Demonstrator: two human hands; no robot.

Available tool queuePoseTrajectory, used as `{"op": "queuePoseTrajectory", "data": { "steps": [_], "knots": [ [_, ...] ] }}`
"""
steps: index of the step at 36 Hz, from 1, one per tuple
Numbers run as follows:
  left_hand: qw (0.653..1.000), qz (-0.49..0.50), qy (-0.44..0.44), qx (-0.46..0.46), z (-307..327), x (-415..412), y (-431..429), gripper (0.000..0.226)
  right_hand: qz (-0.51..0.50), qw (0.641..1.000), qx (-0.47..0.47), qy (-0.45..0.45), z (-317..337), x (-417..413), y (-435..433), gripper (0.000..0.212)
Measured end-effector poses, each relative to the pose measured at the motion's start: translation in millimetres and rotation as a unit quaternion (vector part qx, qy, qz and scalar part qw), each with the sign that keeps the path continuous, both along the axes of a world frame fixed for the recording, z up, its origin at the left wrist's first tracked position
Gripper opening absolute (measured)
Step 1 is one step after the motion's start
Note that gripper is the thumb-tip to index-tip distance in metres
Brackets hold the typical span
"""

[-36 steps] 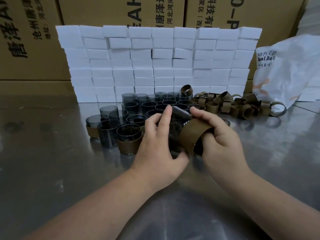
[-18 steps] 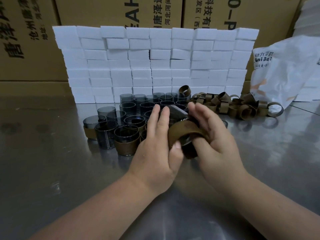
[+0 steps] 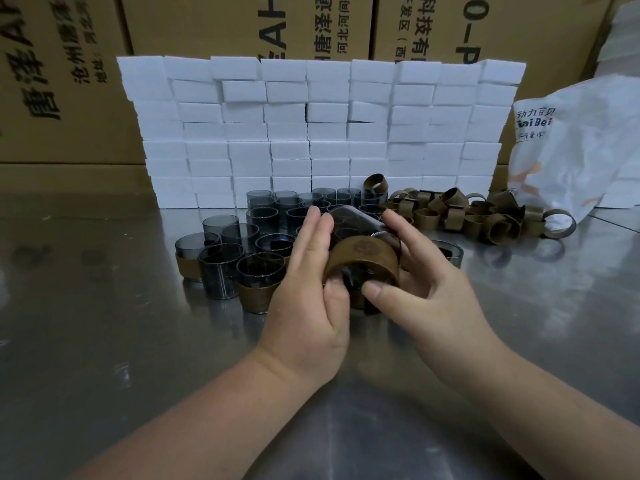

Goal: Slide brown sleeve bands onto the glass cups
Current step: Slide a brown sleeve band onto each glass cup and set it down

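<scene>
Brushed steel table under dim light. Just above it, both hands are clamped on one tilted glass cup: the left hand grips its side, while the right hand pinches the brown sleeve band ringing the cup's near end. Behind stand clustered cups – some banded – with loose bands heaped to the right. Farther back are a white foam-block wall, a white bag and cardboard boxes.

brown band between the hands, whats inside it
A dark glass cup, tilted, its far end sticking out past the band. The left hand and right hand hold them. Cup wall under the band is hidden.
</scene>
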State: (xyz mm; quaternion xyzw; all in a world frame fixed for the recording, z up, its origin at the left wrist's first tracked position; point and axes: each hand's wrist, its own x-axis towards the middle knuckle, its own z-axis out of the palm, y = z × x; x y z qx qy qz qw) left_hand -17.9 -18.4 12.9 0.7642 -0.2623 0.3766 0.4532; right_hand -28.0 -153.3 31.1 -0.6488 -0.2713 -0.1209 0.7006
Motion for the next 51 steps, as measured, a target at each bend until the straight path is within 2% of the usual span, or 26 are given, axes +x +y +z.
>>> {"op": "queuePoseTrajectory", "data": {
  "steps": [4,7,9,13,22,29,37,43,47,51],
  "knots": [
    [1.000,0.011,-0.012,0.010,-0.7,0.8,3.4,0.050,-0.005,0.999,0.025,0.029,-1.3,1.6,2.2,0.064],
    [1.000,0.003,-0.004,0.001,-1.3,1.6,3.7,0.050,-0.007,1.000,0.023,0.019,-1.9,3.2,1.2,0.060],
    [1.000,-0.005,0.003,-0.010,-1.4,2.1,4.0,0.051,-0.013,1.000,0.027,0.010,-1.5,3.3,0.1,0.065],
    [1.000,-0.010,0.018,-0.018,-1.3,3.2,5.1,0.067,-0.010,1.000,0.024,0.002,-0.4,3.5,-2.1,0.066],
    [0.999,-0.008,0.046,-0.018,0.6,3.1,8.1,0.079,-0.015,0.999,0.032,0.023,-1.7,3.8,-2.4,0.071],
    [0.998,0.004,0.067,-0.017,3.2,5.2,9.7,0.097,-0.031,0.999,0.016,0.000,-1.6,5.7,-2.4,0.061],
    [0.997,0.009,0.071,-0.022,2.5,6.5,11.3,0.097,-0.052,0.999,0.008,0.001,-2.0,7.1,-4.2,0.052],
    [0.996,0.009,0.075,-0.044,2.2,8.2,12.2,0.099,-0.065,0.998,-0.006,0.004,-0.7,7.3,-5.3,0.070],
    [0.995,0.001,0.079,-0.066,2.8,7.7,12.0,0.101,-0.077,0.997,-0.010,0.003,-0.9,7.7,-6.0,0.068],
    [0.989,-0.026,0.100,-0.110,5.3,4.8,10.4,0.103,-0.089,0.996,-0.011,-0.004,0.4,6.7,-6.7,0.055]
  ]
}}
